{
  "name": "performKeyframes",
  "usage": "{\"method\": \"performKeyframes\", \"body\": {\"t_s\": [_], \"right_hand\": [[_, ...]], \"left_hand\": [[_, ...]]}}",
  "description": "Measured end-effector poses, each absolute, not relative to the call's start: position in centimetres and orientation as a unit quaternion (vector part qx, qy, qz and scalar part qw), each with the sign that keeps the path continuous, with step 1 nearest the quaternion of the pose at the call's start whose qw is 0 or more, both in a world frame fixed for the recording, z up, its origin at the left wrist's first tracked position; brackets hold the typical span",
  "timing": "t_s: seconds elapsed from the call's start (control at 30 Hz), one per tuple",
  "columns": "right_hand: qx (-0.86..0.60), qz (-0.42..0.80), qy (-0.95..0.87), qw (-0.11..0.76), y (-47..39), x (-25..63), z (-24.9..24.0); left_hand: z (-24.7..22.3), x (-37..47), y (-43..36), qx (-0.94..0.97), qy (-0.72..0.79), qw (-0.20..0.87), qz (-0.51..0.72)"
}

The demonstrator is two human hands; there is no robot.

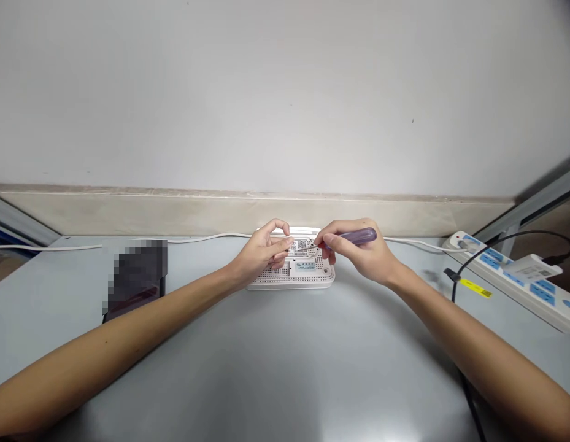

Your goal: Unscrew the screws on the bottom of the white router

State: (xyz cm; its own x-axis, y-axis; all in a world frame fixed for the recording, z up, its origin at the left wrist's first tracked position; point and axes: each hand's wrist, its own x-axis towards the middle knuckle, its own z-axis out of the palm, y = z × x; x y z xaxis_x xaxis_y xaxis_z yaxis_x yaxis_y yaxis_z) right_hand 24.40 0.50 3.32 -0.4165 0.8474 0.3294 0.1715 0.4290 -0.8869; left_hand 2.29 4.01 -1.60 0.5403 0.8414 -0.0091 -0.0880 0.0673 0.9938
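Observation:
A white vented device [297, 275] lies bottom-up at the far middle of the grey table [275, 362], with labels on its underside. My right hand [358, 250] is closed around a screwdriver with a purple handle [358, 236]. Its thin metal tip points left onto the device. My left hand [262, 252] rests on the left part of the device. Its thumb and fingers pinch close to the screwdriver tip. What the fingers pinch is too small to tell.
A white power strip with blue sockets [519, 276] lies at the right, and a black cable [459, 288] runs from it toward me. A white cord [188, 239] follows the wall. A dark blurred object [136, 276] sits at the left.

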Motion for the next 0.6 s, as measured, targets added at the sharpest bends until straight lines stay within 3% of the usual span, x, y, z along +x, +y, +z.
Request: {"method": "performKeyframes", "body": {"t_s": [0.6], "right_hand": [[-0.337, 0.326, -0.786, 0.403, 0.19, 23.94, 2.88]], "left_hand": [[-1.6, 2.28, 4.19, 0.619, 0.294, 0.637, 0.353]]}}
